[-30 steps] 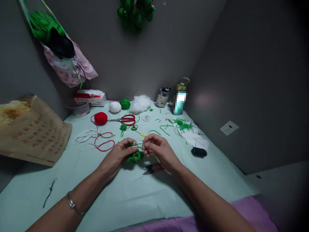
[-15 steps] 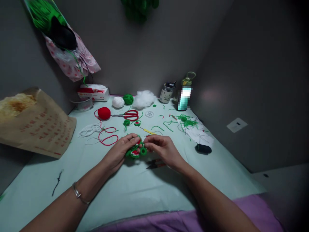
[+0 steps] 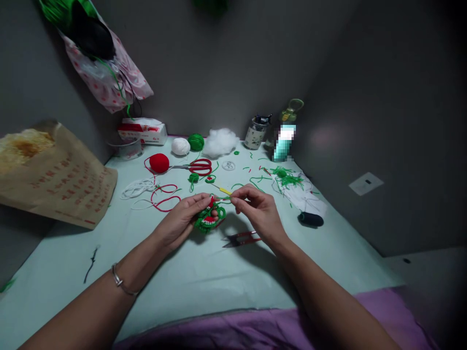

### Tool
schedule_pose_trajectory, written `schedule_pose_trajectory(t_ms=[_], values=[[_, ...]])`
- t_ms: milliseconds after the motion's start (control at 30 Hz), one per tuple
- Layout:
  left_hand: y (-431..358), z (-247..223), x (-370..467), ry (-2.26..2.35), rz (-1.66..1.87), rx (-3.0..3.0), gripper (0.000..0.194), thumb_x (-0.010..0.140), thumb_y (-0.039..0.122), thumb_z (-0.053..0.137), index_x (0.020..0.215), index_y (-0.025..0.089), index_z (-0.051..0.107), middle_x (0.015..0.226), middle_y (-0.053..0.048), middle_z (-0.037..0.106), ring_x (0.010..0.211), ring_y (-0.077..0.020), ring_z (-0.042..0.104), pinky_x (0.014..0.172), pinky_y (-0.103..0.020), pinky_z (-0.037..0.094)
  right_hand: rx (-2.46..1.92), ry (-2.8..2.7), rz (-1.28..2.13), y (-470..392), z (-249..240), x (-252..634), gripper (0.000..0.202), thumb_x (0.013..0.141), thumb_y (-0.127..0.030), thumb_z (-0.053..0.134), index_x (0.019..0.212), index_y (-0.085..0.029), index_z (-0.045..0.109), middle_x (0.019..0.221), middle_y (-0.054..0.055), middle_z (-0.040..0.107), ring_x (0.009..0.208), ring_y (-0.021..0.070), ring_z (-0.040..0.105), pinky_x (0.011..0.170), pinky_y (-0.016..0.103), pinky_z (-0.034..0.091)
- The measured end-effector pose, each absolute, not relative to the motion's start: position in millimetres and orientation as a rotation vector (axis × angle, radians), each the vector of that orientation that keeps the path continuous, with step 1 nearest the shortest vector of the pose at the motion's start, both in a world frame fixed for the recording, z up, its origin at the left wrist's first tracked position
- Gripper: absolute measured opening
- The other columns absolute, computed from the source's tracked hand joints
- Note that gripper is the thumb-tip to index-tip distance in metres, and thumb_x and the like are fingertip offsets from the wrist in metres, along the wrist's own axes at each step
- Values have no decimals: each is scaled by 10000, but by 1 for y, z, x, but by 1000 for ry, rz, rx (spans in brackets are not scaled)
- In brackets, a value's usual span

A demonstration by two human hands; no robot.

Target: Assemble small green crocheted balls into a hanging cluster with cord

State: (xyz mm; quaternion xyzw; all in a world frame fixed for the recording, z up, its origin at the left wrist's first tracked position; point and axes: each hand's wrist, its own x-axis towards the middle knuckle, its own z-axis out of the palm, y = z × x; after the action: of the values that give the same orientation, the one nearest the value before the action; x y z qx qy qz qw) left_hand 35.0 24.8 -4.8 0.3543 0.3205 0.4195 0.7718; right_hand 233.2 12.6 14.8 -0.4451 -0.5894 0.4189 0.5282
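Note:
Between the thumb and fingers of my left hand is a small crocheted piece in green, red and white, with a green ring at its right side. My right hand is closed in a pinch just right of it, on a thin strand of yarn stretched taut to the piece; the very fingertips are hard to make out. Red-handled thread snips lie on the table below my right hand. Beyond my hands rests a yellow-handled crochet hook, near a small red-and-green crocheted bit.
Red-handled scissors lie beside a red yarn ball. White stuffing and more yarn balls sit at the back. Green yarn scraps and a dark roll are to the right. A paper bag stands left.
My right hand has drawn away from the crocheted piece, up and to the right, pulling the strand taut. The snips show more fully. The view has tilted slightly down.

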Motion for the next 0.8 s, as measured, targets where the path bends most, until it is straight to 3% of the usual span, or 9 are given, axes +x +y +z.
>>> schedule_pose_trajectory(t_ms=[567,800], values=[[24,-3,34,673,921,785,243,831,304,795,982,117,758,738,-42,714,664,-100,657,629,-170,532,-1098,-1501,920,13,13,235,83,830,-263,713,792,-189,717,778,0,593,628,109,504,592,284,399],[26,-5,32,682,885,772,278,839,306,784,1034,108,769,770,-74,739,680,-116,668,653,-192,529,-1105,-1387,1127,14,14,235,137,778,-308,772,768,-182,720,741,-5,623,620,106,515,605,274,408]])
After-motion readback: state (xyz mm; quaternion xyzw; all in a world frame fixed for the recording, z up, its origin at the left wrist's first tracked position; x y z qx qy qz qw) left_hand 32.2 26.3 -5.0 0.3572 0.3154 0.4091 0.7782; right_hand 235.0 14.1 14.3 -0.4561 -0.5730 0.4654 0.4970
